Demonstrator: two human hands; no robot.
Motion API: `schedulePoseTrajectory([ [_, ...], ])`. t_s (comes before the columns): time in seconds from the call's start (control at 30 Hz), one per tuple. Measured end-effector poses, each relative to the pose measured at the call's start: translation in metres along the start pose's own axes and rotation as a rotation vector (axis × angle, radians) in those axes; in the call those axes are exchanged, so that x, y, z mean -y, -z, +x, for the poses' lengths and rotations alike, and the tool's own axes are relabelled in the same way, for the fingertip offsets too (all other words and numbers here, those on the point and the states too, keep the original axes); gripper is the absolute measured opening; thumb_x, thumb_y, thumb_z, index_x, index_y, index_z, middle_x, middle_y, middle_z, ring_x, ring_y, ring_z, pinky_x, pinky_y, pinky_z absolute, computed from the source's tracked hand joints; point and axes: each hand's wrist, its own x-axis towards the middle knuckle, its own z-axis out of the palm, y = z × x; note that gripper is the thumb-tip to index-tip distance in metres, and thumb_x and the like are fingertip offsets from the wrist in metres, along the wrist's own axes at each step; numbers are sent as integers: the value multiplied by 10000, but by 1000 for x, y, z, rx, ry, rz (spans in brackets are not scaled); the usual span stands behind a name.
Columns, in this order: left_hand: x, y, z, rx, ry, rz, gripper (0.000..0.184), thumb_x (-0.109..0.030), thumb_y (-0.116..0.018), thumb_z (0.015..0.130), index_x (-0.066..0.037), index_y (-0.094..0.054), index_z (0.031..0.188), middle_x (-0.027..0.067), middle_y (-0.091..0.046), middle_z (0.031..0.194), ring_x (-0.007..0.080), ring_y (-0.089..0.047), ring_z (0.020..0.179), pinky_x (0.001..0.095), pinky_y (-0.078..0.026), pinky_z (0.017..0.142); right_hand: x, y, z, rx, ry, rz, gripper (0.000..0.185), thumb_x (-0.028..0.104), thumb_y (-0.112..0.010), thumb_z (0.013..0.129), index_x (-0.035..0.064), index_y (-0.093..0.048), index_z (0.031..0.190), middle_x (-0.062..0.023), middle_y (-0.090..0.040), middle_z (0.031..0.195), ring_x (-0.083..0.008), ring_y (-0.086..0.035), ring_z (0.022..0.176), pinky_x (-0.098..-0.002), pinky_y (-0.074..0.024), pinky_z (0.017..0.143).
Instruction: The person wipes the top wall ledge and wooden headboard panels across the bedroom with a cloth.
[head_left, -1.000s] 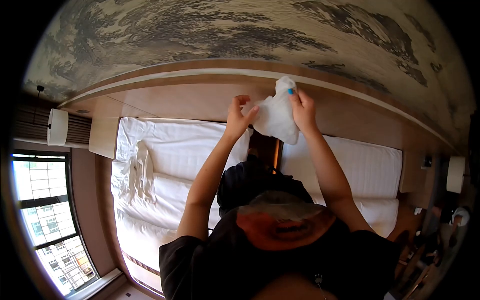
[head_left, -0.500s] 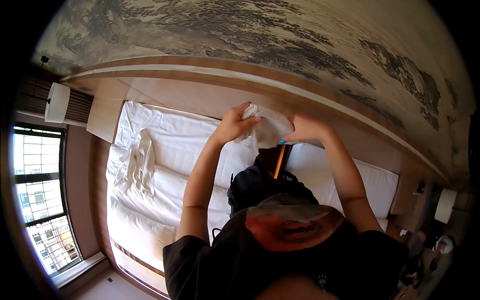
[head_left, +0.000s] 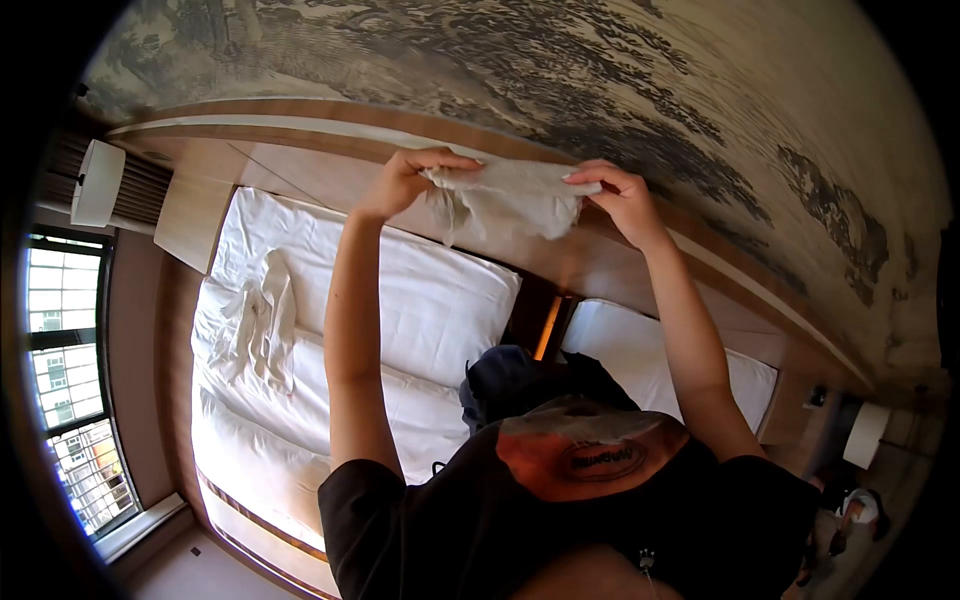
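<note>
A thin, rumpled white cloth (head_left: 510, 195) is stretched between my two hands in front of the wood-panelled wall. At its left end, my left hand (head_left: 425, 178) is closed, pinching the edge. Its right end is pinched by my right hand (head_left: 615, 195). Between them the lower edge hangs loose and uneven. Beyond my left forearm lies a bed with a white sheet (head_left: 440, 290), and a crumpled white fabric bundle (head_left: 265, 320) sits on it.
A second white-covered bed (head_left: 620, 335) stands at the right, past a dark gap with an orange-lit strip. A white pillow (head_left: 245, 450) lies at the near left. Lampshades (head_left: 98, 183) hang at both sides. A window (head_left: 70, 370) is at left; another person (head_left: 850, 520) shows at lower right.
Both hands have risen and moved apart. The cloth, earlier bunched and fanned out, is now stretched wider between them. My view has shifted slightly.
</note>
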Motion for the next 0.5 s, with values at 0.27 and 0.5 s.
schedulePoseTrajectory([
  [0.27, 3, 14, 26, -512, -262, 784, 320, 148, -470, 647, -40, -646, 838, 106, -606, 918, 308, -562, 904, 370, -468, 766, -34, -16, 21, -120, 294, -905, 311, -10, -576, 770, 128, -655, 1037, -75, -538, 1013, -259, -530, 892, -352, -482, 766],
  [0.5, 14, -57, 44, 117, -460, 1190, 471, -232, -560, 814, -136, -462, 1265, 61, -473, 1286, 255, -446, 1179, 403, -352, 991, -36, -6, 13, -63, 356, -886, 359, 15, -597, 739, 139, -640, 1073, -71, -529, 1064, -263, -529, 904, -366, -472, 794],
])
